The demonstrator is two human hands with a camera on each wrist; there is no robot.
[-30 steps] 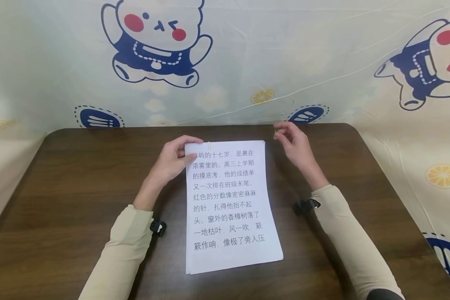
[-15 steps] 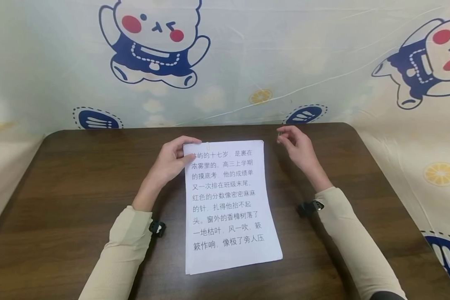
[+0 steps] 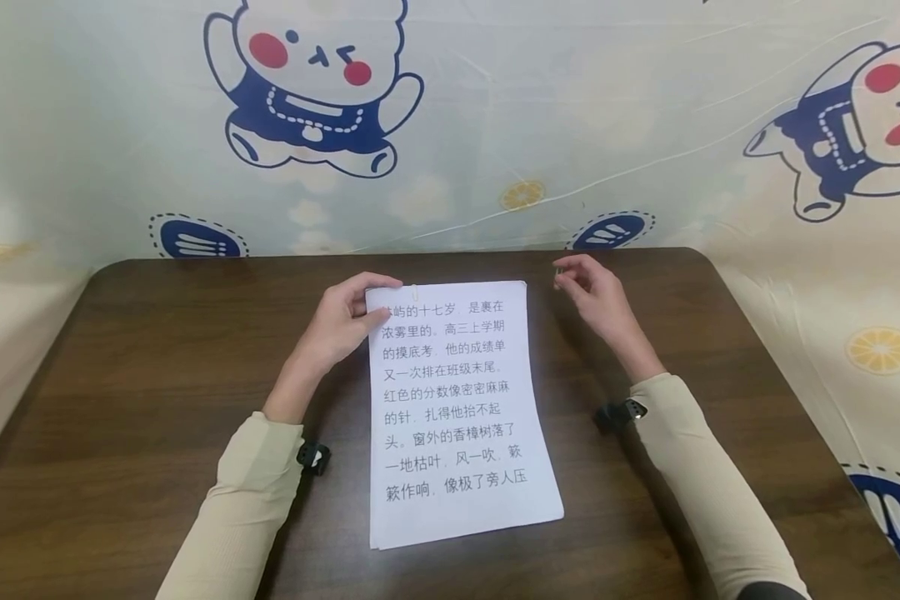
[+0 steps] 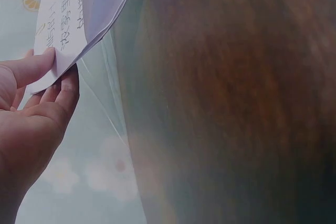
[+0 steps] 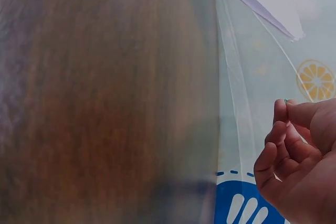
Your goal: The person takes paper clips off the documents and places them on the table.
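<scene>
A stack of white sheets (image 3: 450,417) printed with large Chinese characters is tilted up off the dark table. My left hand (image 3: 337,321) grips its top left corner, thumb in front and fingers behind, as the left wrist view also shows on the paper (image 4: 65,22). A pale yellow paper clip (image 3: 415,292) sits on the top edge, just right of that hand. Right of the sheets and apart from them, my right hand (image 3: 592,292) pinches a small, thin paper clip (image 3: 559,272) between thumb and forefinger. Only its greenish tip (image 5: 286,100) shows in the right wrist view.
The brown wooden table (image 3: 157,375) spreads to both sides of the sheets. Behind its far edge hangs a pale curtain (image 3: 480,125) with cartoon figures and orange slices. A small black wrist device (image 3: 313,457) is on the left forearm, another (image 3: 618,414) on the right.
My right hand has shifted slightly right and toward me, away from the sheets, with the small paper clip still pinched. My left hand keeps its grip on the corner.
</scene>
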